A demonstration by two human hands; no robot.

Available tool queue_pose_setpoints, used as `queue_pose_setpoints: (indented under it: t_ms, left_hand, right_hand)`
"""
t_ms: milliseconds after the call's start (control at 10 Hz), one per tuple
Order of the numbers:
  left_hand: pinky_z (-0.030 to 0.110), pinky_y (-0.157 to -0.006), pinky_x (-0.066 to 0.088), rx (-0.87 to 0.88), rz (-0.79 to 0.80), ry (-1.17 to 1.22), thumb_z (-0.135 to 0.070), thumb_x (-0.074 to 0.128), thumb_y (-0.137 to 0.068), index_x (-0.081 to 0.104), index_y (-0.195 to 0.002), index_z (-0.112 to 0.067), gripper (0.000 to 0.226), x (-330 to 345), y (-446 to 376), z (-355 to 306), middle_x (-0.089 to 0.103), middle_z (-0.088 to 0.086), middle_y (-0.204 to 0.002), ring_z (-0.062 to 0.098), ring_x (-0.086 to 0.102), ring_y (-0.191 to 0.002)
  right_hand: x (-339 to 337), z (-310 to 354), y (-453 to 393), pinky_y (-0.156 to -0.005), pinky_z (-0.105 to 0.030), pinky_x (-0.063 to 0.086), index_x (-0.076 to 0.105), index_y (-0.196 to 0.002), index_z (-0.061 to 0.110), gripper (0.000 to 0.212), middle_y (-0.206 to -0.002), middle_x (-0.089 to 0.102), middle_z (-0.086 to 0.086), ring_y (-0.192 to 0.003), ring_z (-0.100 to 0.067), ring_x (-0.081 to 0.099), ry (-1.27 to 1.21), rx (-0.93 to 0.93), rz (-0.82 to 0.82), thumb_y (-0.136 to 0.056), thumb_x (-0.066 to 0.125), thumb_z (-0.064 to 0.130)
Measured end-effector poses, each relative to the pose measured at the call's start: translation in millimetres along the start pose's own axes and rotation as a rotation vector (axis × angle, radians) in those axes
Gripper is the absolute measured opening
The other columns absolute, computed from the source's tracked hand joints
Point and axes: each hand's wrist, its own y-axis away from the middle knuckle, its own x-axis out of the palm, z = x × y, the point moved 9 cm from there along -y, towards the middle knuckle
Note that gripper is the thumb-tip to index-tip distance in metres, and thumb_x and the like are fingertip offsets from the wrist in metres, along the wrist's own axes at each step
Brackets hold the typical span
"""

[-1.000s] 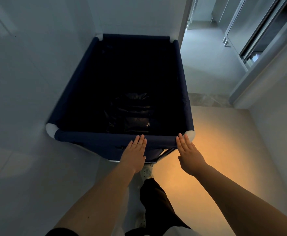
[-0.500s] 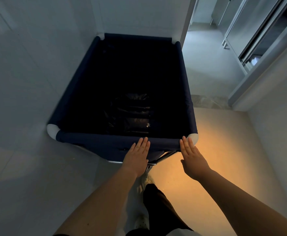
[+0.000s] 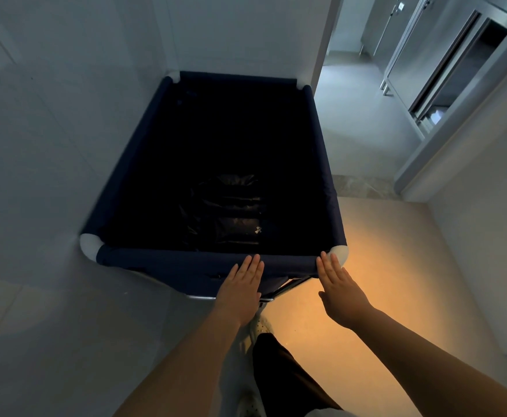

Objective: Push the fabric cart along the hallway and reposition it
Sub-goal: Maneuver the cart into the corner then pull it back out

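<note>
The dark navy fabric cart [image 3: 168, 260] with white corner caps stands in a corner, its left side and far end against white walls. Something dark and shiny lies at its bottom [image 3: 234, 212]. My left hand [image 3: 241, 288] lies flat, fingers straight, with the fingertips on the middle of the cart's near rim. My right hand [image 3: 341, 288] is flat too, fingertips touching the near rim by the right white corner cap [image 3: 339, 252]. Neither hand is wrapped around the rim.
White tiled walls [image 3: 51, 145] close in on the left and ahead. A doorway [image 3: 357, 115] opens at the right of the cart onto a pale floor with cabinets [image 3: 444, 70]. A white wall [image 3: 486, 236] stands at the right. My leg and shoe [image 3: 261, 326] are under the cart's near edge.
The cart has shifted slightly toward the far corner, and both flat hands have stayed on its near rim. The view has tilted a little.
</note>
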Motion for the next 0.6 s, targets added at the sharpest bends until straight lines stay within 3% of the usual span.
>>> queue_pose_setpoints:
  t_ms: [400, 600]
  left_hand:
    - [0.036, -0.112, -0.006, 0.0, 0.043, 0.014, -0.032, 0.023, -0.101, -0.013, -0.144, -0.009, 0.06, -5.7, -1.0, -0.4, -0.013, 0.008, -0.155, 0.021, -0.011, -0.141]
    - [0.031, -0.112, -0.001, 0.021, -0.084, 0.136, -0.033, 0.027, -0.101, -0.004, -0.146, -0.012, 0.059, -66.9, -7.6, 1.9, -0.006, 0.007, -0.156, 0.019, -0.004, -0.141]
  right_hand:
    - [-5.9, 0.5, 2.9, -0.115, -0.04, 0.004, -0.011, -0.147, 0.013, 0.073, -0.156, -0.014, -0.008, -0.141, -0.029, -0.017, -0.021, -0.018, 0.026, -0.099, 0.04, 0.036]
    - [-38.3, 5.2, -2.8, -0.116, -0.04, 0.005, -0.005, -0.148, 0.014, 0.07, -0.158, -0.007, -0.009, -0.143, -0.03, -0.008, -0.014, -0.121, 0.086, -0.099, 0.036, 0.042]
